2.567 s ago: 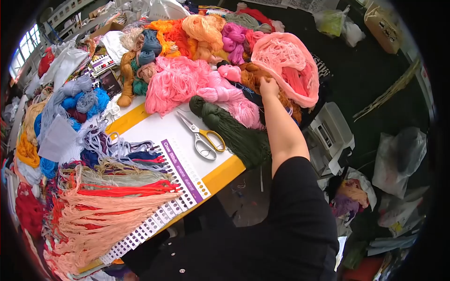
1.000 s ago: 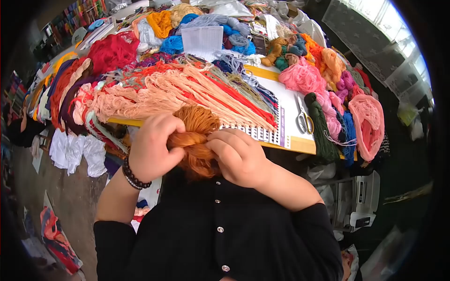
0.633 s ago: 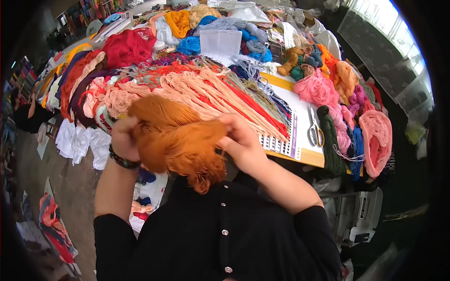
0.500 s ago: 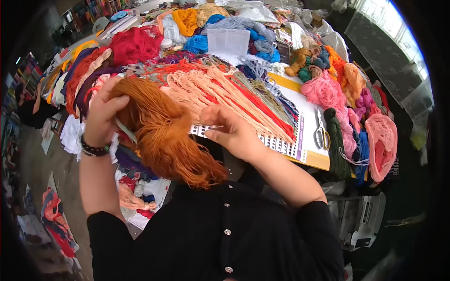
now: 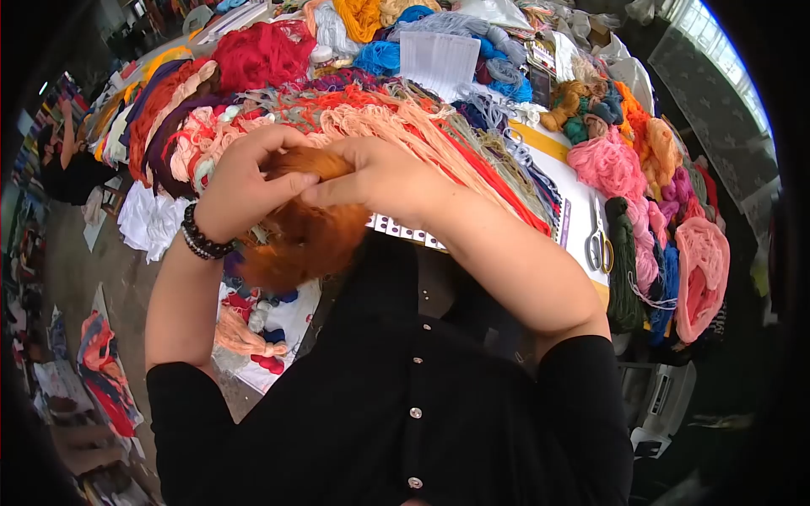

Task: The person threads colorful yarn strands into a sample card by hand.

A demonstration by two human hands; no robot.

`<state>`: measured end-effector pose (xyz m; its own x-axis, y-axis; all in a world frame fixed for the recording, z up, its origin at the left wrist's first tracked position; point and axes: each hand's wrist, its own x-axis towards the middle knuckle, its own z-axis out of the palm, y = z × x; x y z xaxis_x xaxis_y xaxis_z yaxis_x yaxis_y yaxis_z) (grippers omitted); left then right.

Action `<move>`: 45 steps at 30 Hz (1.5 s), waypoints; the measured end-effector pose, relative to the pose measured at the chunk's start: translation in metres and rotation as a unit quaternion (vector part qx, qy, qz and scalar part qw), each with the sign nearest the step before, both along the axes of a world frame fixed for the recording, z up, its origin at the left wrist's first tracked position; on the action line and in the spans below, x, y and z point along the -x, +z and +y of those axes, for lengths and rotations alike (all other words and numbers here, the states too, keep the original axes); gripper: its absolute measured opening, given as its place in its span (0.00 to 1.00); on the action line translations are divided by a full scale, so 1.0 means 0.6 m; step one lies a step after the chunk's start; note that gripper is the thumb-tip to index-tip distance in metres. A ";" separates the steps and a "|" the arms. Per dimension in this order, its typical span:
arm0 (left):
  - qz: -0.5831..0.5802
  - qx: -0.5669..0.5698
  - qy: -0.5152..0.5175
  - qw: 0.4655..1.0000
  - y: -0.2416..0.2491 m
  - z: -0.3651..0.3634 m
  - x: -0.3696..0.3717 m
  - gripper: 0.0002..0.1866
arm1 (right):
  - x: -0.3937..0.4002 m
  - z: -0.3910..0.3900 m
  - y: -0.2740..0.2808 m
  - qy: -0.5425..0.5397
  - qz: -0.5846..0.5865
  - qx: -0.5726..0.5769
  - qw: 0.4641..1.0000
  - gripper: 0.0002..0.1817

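Your left hand and right hand pinch the top of a loose, rust-orange thread skein, thumbs nearly meeting. It hangs before your chest, its lower strands fluffy and blurred.

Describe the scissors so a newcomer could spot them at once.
Start at the big heap of coloured yarn and move right to the white board with yellow edges. The scissors lie there, just left of the dark green yarn. Unlike the soft bundles nearby, they have metal blades and one yellow loop.
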<state>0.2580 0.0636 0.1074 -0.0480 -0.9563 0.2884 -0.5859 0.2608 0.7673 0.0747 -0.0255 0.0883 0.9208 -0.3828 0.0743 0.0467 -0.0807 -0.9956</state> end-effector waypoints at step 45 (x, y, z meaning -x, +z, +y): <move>0.615 -0.086 -0.152 0.769 0.016 0.044 -0.263 0.28 | -0.056 -0.074 -0.306 0.015 0.080 0.527 0.846 0.33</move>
<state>0.4157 0.0899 0.1170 -0.0690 -0.9837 0.1658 0.6784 0.0756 0.7308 0.1084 -0.0701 -0.0953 0.9593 -0.1591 0.2332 -0.0650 -0.9284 -0.3659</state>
